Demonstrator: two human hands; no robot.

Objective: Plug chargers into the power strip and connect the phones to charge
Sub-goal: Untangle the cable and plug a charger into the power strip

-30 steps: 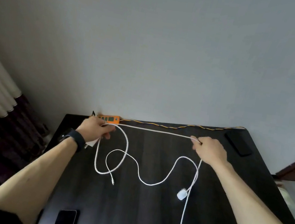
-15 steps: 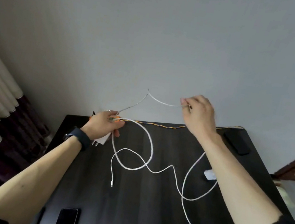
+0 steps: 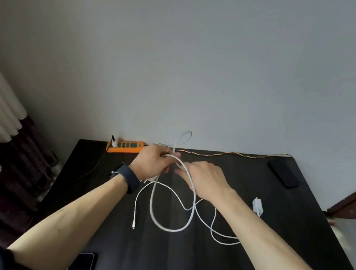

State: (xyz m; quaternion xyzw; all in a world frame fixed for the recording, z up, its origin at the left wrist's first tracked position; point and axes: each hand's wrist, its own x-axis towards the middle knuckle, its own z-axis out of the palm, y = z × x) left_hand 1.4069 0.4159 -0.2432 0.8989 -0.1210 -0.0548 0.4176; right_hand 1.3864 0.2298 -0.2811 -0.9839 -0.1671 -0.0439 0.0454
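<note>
Looping white cable [image 3: 168, 226] hangs from left hand [image 3: 153, 162].

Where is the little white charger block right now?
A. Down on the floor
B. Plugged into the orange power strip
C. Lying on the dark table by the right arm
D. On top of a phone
C: the white charger block lies loose on the dark table just beside the right forearm, far from the orange power strip at the back edge.
</note>
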